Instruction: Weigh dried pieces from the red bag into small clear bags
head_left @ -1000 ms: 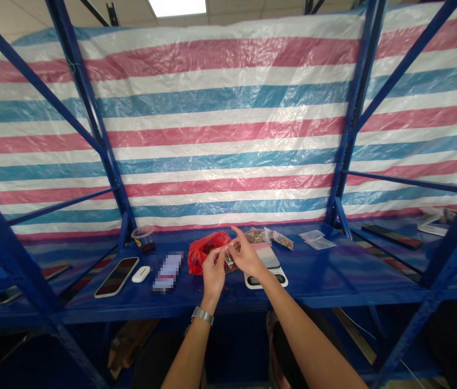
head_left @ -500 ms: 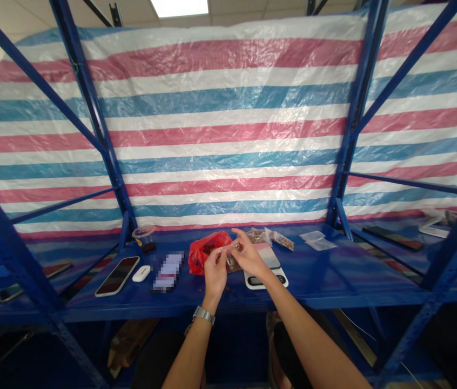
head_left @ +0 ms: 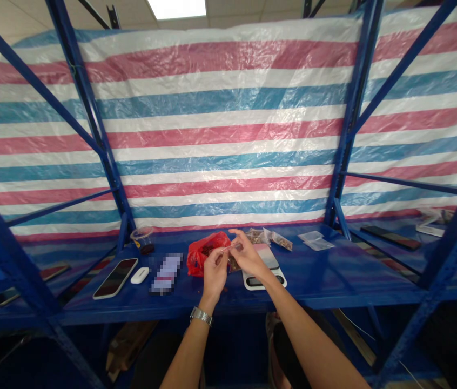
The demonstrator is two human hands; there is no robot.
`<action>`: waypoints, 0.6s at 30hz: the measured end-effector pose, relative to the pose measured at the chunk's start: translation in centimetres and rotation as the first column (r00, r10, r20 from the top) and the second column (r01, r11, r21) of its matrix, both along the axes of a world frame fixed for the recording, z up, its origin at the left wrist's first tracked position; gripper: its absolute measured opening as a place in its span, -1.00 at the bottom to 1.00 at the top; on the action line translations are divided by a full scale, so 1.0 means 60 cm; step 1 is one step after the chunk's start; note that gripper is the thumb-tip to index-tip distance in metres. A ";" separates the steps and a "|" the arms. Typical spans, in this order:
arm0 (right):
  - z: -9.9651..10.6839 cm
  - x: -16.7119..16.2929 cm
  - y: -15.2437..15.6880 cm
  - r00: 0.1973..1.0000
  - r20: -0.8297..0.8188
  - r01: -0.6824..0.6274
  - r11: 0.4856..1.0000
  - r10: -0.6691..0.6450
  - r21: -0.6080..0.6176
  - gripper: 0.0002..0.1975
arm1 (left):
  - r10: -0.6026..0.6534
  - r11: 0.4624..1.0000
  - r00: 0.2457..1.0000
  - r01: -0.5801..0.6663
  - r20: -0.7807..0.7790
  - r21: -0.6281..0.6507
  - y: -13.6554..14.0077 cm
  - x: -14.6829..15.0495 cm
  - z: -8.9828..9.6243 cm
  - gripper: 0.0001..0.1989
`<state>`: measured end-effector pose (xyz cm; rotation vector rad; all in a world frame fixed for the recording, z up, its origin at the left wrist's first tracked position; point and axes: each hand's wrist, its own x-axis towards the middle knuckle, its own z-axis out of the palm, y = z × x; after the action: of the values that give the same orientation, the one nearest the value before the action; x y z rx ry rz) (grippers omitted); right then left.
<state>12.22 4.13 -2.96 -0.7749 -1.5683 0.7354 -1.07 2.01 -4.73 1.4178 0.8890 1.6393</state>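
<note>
Clear plastic shows between two bare hands: a small zip-style bag [head_left: 234, 265], held just above the near half of a blue metal shelf [head_left: 334, 275], between an open red plastic bag [head_left: 196, 262] on the left and a white kitchen scale [head_left: 267, 281] on the right. The left hand [head_left: 214, 272] has its thumb and fingertips clamped together on the left end of the bag's upper edge. The right hand [head_left: 246, 257] pinches the same edge farther right, its index finger stretched out toward the far left. The bag's contents seem to be brownish dried pieces, though the hands hide much of them. Dark pieces lie inside the red bag.

Beyond the scale, on its far side, lie a filled clear packet [head_left: 256, 236] and, to its right, a slimmer filled packet [head_left: 282, 241]. Farther right rest flat clear bags [head_left: 316, 241]. On the left are a white-edged smartphone [head_left: 115, 278], a white earbud case [head_left: 140, 275] and a phone with a blurred-out screen [head_left: 166, 273]; a clear plastic cup [head_left: 142, 237] stands on the far side of them. A metal-band wristwatch [head_left: 201, 316] circles the left wrist. Red, white and blue striped tarpaulin [head_left: 228, 135] hangs behind the shelf.
</note>
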 end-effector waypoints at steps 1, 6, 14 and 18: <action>0.000 0.001 -0.001 1.000 0.004 0.005 1.000 -0.005 -0.002 -0.45 | 0.003 1.000 1.000 -0.003 0.008 -0.005 -0.001 0.000 0.001 -0.72; 0.006 0.009 -0.009 0.999 0.047 -0.017 1.000 0.017 0.004 -0.47 | -0.006 0.999 1.000 0.006 -0.007 -0.035 -0.005 -0.003 0.006 -0.71; 0.026 0.026 -0.021 1.000 0.021 -0.015 0.998 0.016 -0.054 -0.45 | -0.036 0.998 0.997 0.032 -0.073 -0.056 -0.008 -0.005 0.002 -0.69; 0.033 0.039 -0.015 0.998 0.002 0.056 0.997 -0.056 -0.054 -0.46 | -0.046 0.999 0.995 0.044 -0.089 -0.030 -0.007 0.005 0.003 -0.62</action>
<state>14.59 3.22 -0.99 -0.8557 -1.5265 0.7388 -0.79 1.57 -4.57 1.4912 0.9207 1.5340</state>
